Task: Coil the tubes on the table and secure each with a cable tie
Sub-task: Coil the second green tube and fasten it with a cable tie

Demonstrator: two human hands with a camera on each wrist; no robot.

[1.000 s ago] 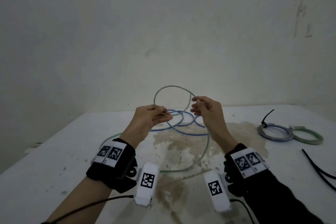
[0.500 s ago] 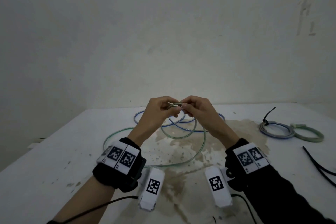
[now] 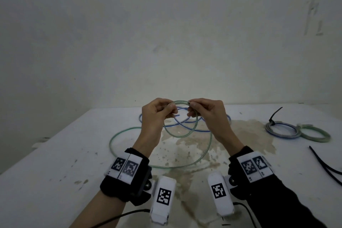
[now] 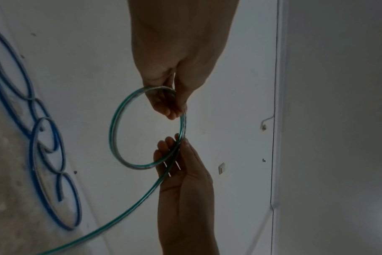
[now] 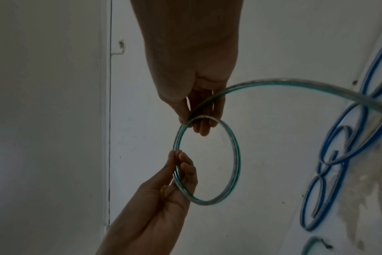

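Green tube (image 3: pixel 180 131) loop pinched between left hand (image 3: pixel 155 114), right hand (image 3: pixel 207 114), above table (image 3: pixel 55 163)

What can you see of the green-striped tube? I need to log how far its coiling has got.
The green-striped tube is thin, clear and flexible, with a green line along it. Part of it forms a small round coil, seemingly two turns, held upright in the air above the table. The left hand and the right hand each pinch the coil's top. The rest hangs from the right hand's side and lies in a wide uncoiled loop on the stained tabletop. No cable tie is on it.
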